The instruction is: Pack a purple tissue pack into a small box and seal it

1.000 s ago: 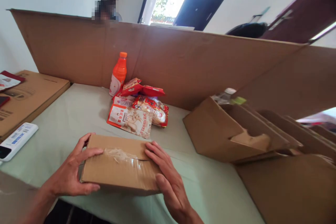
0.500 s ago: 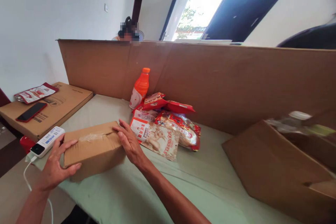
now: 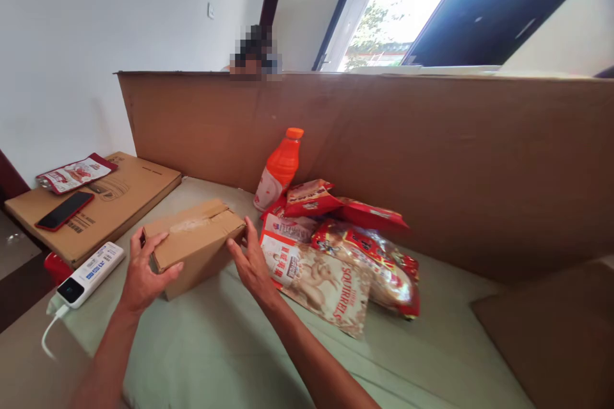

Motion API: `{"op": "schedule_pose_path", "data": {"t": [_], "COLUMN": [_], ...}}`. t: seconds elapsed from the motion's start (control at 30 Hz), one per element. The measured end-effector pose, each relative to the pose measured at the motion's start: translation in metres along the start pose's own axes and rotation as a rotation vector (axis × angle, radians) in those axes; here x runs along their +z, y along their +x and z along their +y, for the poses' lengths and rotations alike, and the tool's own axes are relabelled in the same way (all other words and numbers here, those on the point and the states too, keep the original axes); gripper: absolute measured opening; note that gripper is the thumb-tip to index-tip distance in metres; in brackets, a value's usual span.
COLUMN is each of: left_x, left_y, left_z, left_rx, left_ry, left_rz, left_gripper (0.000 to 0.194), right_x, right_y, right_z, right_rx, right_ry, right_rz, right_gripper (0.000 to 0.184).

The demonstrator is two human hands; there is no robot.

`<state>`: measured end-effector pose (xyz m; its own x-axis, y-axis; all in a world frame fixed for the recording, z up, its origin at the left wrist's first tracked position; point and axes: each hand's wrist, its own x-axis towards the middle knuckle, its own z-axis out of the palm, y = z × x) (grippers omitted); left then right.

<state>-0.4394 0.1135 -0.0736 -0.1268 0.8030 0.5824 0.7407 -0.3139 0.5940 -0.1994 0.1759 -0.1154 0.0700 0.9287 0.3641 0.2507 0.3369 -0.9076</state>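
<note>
Between my hands is a small brown cardboard box [image 3: 201, 249] with clear tape on its top, on the green-covered table [image 3: 215, 345]. My left hand [image 3: 148, 268] grips its left end, thumb on the near side and fingers over the top edge. At the right end, my right hand [image 3: 249, 259] holds the near corner with fingers and thumb. To the right of the box lie a Three Squirrels snack bag [image 3: 316, 281], a shiny red snack pack [image 3: 374, 262] and more red packets [image 3: 311, 197]. An orange bottle [image 3: 281, 169] leans behind them.
A tall cardboard panel [image 3: 407, 140] runs along the back, with a person [image 3: 254, 54] behind it. At left, a flat carton [image 3: 144, 182] bears a phone [image 3: 64, 211] and a pouch [image 3: 77, 172]; a white power bank [image 3: 91, 275] with a cable is nearby. An open carton [image 3: 551, 332] stands at right.
My hands have shifted the small box away from me, toward the back of the table. The view has turned left, so the large right carton shows less.
</note>
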Motion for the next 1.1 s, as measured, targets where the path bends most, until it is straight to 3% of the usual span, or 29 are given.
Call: {"op": "schedule_pose_path", "data": {"t": [0.2,0.37,0.53,0.67,0.87,1.1], "left_x": [0.021,0.03,0.028,0.018,0.017,0.046], "left_y": [0.023,0.039,0.065,0.11,0.193,0.245], "left_z": [-0.012,-0.024,-0.033,-0.04,-0.073,-0.106], "left_rx": [-0.023,-0.022,0.048,0.081,-0.149,-0.228], "left_ry": [0.034,0.054,0.055,0.088,0.176,0.199], "left_rz": [0.092,0.123,0.085,0.151,0.404,0.357], "left_gripper": [0.059,0.059,0.058,0.057,0.058,0.061], "right_x": [0.04,0.066,0.07,0.07,0.073,0.072], "right_y": [0.032,0.028,0.02,0.015,0.015,0.013], "right_z": [0.022,0.048,0.074,0.085,0.09,0.087], "right_rx": [-0.029,0.024,0.061,0.054,-0.004,-0.021], "right_ry": [0.055,0.061,0.05,0.031,0.01,0.005], "right_rz": [0.043,0.111,0.125,0.129,0.133,0.133], "right_gripper": [0.07,0.071,0.074,0.073,0.056,0.049]}}
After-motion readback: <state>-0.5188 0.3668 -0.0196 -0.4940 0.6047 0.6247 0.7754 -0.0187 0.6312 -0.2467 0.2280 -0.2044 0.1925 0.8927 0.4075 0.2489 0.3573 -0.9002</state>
